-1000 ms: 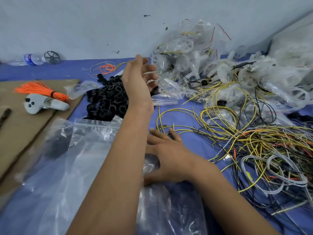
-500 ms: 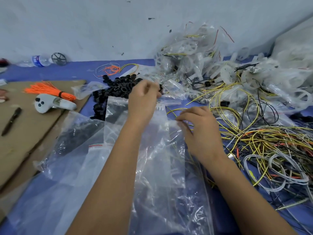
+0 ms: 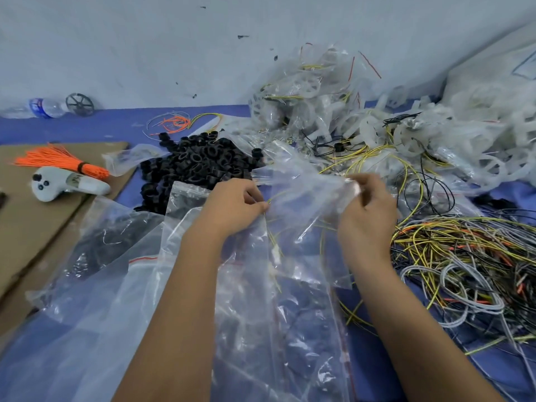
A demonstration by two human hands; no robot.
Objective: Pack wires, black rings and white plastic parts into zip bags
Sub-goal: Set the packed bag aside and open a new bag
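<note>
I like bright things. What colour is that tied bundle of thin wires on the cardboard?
Orange, seen in the head view.

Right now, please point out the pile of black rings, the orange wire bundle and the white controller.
pile of black rings (image 3: 200,163), head view, middle of the heap.
orange wire bundle (image 3: 55,159), head view, the fanned strands left of its black tie.
white controller (image 3: 68,184), head view, its body.

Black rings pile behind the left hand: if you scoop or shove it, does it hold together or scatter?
Likely scatters: the black rings lie loose in a heap, with a few strays already apart at its edges. They are round, so some may roll on the blue cloth. They look small and probably light, so a pinch would lift only a few; cupped hands seem the safer bet.
</note>
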